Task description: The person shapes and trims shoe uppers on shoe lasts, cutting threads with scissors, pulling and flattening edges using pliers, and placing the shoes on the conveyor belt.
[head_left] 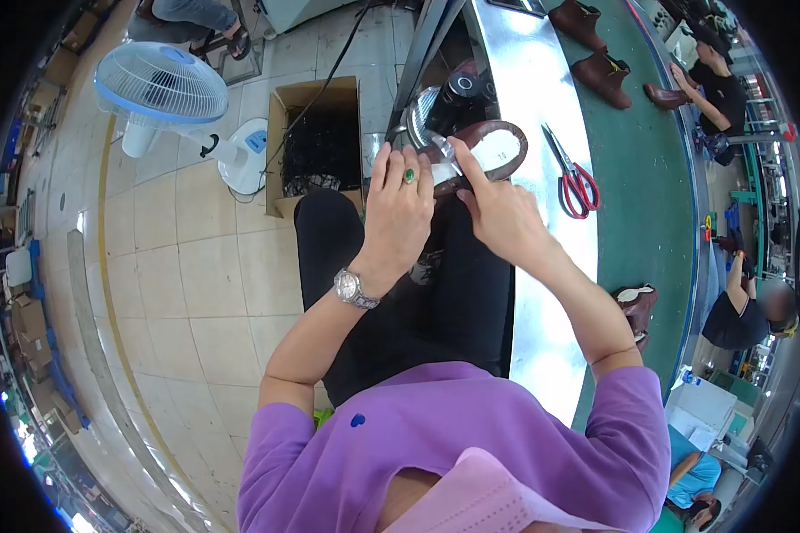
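A brown shoe (512,153), its underside with a pale sole area facing up, lies across the gap between my knees and the metal bench. My left hand (402,200), wearing a green-stoned ring and a watch, has its fingers curled over the near end of the shoe. My right hand (505,213) is closed against the shoe's middle, index finger pointing forward along a small shiny piece (444,147) whose kind I cannot make out. Red-handled scissors (578,188) rest on the bench to the right of the shoe.
The metal bench (551,302) runs along my right side, beside a green conveyor (627,169) carrying brown boots (601,75). An open cardboard box (316,98) with dark contents and a fan (162,84) stand on the left. Dark cylinders (460,87) sit beyond the shoe. Other people work at right.
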`<action>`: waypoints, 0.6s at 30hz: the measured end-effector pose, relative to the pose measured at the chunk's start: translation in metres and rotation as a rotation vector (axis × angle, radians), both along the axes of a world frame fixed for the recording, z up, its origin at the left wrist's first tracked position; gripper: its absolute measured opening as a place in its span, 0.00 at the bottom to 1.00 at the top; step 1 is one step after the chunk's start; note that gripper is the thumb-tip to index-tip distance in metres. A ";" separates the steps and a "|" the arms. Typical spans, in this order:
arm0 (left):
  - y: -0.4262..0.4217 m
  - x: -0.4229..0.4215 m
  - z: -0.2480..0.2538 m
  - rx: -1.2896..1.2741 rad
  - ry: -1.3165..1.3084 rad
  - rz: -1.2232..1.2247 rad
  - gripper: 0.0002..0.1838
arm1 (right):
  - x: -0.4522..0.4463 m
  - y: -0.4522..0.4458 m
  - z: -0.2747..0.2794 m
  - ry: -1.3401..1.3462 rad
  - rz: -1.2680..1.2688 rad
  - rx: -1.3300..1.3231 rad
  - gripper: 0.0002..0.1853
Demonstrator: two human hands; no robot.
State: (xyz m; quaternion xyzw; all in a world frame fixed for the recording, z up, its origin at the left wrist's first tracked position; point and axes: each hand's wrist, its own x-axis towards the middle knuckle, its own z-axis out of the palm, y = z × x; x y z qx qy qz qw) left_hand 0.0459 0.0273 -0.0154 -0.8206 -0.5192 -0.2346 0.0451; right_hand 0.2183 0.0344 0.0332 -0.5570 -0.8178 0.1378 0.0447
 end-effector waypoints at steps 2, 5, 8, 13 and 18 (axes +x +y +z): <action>-0.001 -0.003 0.000 -0.071 -0.231 -0.018 0.30 | -0.006 0.004 0.029 0.052 0.022 -0.024 0.38; 0.000 -0.009 -0.007 -0.164 -0.500 -0.035 0.37 | -0.019 0.001 0.033 0.154 -0.001 0.032 0.39; 0.003 -0.017 -0.004 -0.278 -0.600 -0.074 0.46 | -0.016 -0.003 -0.009 0.041 -0.030 -0.014 0.38; 0.011 -0.048 0.000 -0.426 -0.701 -0.207 0.60 | 0.026 0.005 0.026 0.147 0.037 0.115 0.30; -0.037 -0.037 -0.011 -1.038 -1.410 -0.054 0.59 | 0.061 -0.043 0.026 0.232 -0.060 -0.193 0.33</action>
